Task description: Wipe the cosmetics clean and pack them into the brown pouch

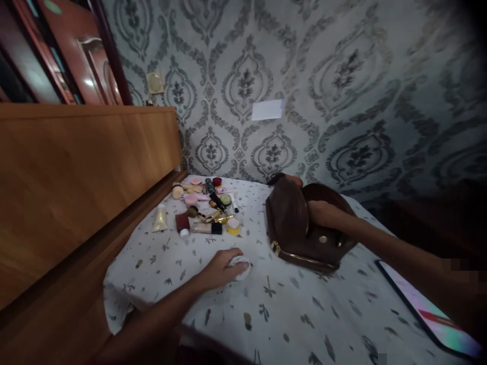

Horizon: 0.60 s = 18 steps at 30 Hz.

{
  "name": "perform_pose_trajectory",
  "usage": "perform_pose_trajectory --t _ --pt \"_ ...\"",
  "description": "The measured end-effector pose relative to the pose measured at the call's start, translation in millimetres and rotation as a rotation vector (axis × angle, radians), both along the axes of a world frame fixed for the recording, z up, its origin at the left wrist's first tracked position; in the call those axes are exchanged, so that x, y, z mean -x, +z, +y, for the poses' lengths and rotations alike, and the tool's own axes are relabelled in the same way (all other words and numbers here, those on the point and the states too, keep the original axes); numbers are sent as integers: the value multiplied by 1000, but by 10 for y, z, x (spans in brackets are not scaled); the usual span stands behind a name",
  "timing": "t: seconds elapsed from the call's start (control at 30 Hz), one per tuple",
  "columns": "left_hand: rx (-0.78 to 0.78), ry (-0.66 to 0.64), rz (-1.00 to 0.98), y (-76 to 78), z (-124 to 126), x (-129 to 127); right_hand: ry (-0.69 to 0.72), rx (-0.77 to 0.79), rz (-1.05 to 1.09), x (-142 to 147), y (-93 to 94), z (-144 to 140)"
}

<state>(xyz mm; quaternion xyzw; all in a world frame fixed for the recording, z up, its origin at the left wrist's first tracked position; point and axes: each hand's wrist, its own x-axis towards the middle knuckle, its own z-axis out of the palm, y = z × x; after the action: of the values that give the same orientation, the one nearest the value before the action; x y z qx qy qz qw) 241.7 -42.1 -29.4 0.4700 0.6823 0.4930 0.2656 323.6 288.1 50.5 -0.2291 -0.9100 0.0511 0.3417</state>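
Head view, the only one supplied. The surface is a bed under a white sheet printed with small leaves, a wooden headboard along its left and patterned wallpaper behind.

Left hand: palm down on the sheet at near centre, fingers curled loosely over a small white round object. It looks like a soft pad or a small lid; which one cannot be told. The hand is partly closed around it, covering rather than lifting. Judged light, easily crushed if it is a pad, best taken by its rim between thumb and forefinger.

Right hand: resting on top of a brown leather bag, right of centre and further off. The fingers press into the mouth or upper flap; whether they clasp the edge or merely lie on it cannot be told. The bag appears soft-sided and slumped, with a stiff gold-coloured frame along its near rim, the firmest place to grip.

A scatter of cosmetics, tubes, compacts and brushes, lies at far left, well apart from both hands. A lit phone lies at near right.
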Motion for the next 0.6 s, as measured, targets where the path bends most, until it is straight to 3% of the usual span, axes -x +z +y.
perform_pose_trajectory --t 0.1,0.17,0.27,0.4,0.5,0.6 --pt "-63 49 -24 16 -78 90 37 -2 -203 -164 122 8" --pt "-108 113 18 18 -148 193 66 -57 -212 -320 185 -158" --pt "-160 210 58 24 -263 364 136 -231 109 -550 159 -650" --pt "-204 300 91 82 -397 563 446 -248 381 -687 -217 -1472" --pt "-224 363 143 170 -475 752 719 -158 263 -634 -551 -1946" --pt "-243 451 233 279 -522 1077 843 12 130 -495 -725 -2210"
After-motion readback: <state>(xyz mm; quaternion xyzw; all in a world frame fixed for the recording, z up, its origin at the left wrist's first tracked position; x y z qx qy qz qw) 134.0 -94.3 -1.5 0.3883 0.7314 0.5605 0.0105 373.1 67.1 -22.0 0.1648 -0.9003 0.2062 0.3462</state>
